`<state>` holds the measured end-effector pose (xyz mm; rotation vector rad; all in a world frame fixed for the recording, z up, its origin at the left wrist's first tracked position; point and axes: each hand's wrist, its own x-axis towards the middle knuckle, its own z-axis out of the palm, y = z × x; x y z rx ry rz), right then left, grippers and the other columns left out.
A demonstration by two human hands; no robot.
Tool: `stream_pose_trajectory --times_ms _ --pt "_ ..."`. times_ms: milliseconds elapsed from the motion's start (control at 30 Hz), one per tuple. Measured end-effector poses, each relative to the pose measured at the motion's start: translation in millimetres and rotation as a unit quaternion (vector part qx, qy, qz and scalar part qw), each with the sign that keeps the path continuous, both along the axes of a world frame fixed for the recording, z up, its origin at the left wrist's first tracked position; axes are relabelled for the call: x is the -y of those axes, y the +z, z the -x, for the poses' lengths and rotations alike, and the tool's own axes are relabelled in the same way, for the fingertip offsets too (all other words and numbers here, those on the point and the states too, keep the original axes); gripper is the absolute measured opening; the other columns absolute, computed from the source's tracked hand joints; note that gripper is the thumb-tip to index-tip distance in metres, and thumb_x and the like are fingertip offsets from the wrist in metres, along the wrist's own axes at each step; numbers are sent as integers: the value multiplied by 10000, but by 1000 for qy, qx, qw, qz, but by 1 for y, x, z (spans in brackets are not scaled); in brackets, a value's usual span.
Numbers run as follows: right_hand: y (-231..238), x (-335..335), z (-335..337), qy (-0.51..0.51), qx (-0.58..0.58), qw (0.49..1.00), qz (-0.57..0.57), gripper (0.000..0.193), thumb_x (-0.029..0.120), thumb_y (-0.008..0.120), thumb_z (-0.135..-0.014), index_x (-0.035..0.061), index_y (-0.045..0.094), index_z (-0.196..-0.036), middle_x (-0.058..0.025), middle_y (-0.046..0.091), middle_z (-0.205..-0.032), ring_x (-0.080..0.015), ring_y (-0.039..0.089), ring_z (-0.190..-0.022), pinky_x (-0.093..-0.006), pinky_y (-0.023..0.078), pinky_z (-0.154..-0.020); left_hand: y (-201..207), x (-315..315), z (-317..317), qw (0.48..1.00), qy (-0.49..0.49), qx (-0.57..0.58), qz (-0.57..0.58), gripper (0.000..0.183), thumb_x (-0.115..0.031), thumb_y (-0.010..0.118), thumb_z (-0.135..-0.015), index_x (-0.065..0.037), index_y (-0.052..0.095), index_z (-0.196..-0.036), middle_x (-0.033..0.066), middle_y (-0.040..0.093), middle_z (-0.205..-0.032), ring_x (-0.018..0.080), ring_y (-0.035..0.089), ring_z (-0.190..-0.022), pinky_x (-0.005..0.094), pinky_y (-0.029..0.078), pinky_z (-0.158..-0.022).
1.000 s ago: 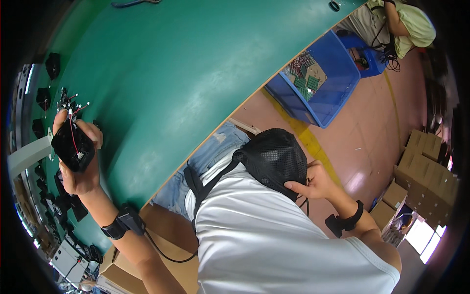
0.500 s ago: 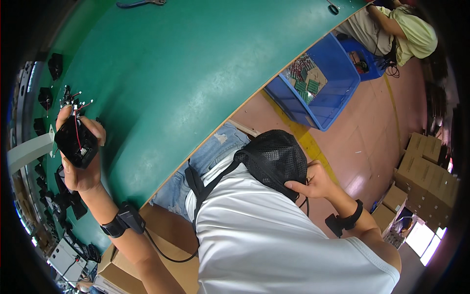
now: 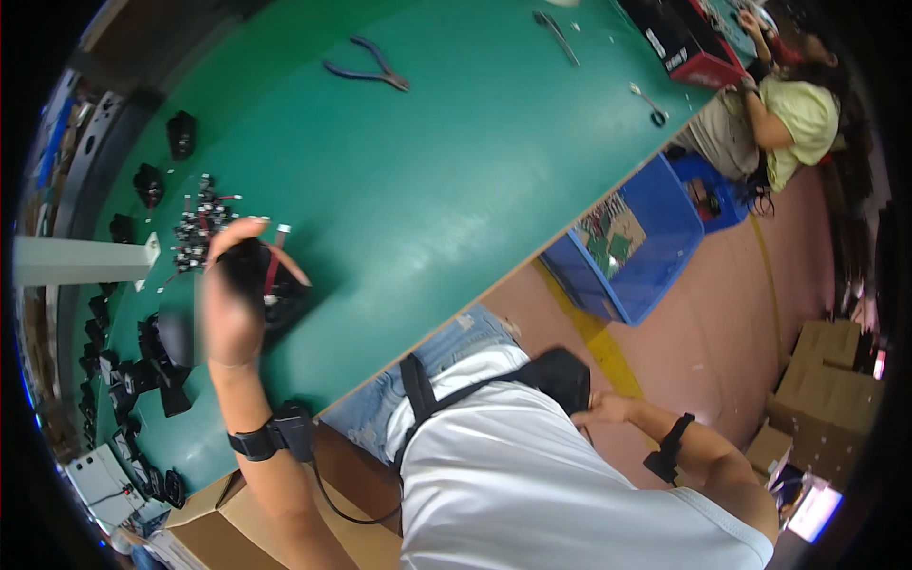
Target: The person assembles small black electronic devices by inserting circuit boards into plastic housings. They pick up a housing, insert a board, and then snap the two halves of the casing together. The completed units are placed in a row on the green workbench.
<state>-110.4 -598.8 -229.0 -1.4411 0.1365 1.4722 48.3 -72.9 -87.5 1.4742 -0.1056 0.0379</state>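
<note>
Wire leads: heap with white connectors, just left of and beyond the black housing.
Left hand: fingers curled round the black housing, red wire showing at it; housing held over green tabletop.
Pliers: blue-handled, right of and beyond housing.
Right hand: well right of housing, at black pouch; can't tell if gripping.
Blue bin: farther right of housing, circuit boards inside.
</note>
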Motion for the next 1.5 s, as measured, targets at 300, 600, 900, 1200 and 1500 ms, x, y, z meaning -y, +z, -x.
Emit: stream_pose_trajectory --times_ms 300,600,900,1200,1500 --pt "-53 12 -20 203 -30 977 59 447 373 671 -950 19 668 -1222 -64 729 -1076 -157 673 -946 -320 525 -860 15 7 -4 999 -35 -4 35 854 -358 809 -695 34 472 -1374 120 604 -1129 230 658 -1013 359 498 -958" --pt "4 -9 -119 513 -110 849 66 453 386 644 -956 19 662 -1220 -101 736 -1052 -183 700 -929 -324 545 -804 10 10 0 996 -78 26 14 601 2 843 -720 -31 563 -1251 125 636 -1239 222 609 -1184 359 468 -1044" --pt "224 -289 -239 72 713 673 -182 354 120 813 -772 57 680 -1094 -116 642 -1085 -239 664 -947 -331 551 -811 18 -4 2 997 -60 16 47 731 28 827 -733 -24 508 -1389 113 610 -1281 195 591 -1199 342 481 -1033" --pt "201 -351 -264 146 692 643 -294 340 167 896 -696 55 739 -976 -144 571 -1257 -286 619 -1124 -402 533 -934 16 -28 3 989 -13 -2 150 793 -40 806 -793 -54 376 -1459 166 648 -1208 219 648 -1105 350 506 -965" --pt "231 -388 -300 216 704 575 -355 333 236 909 -676 55 748 -904 -204 610 -1302 -330 666 -1085 -409 527 -936 21 -31 9 986 167 17 16 660 -126 714 -902 -62 375 -1464 94 706 -1037 205 671 -965 344 513 -867"
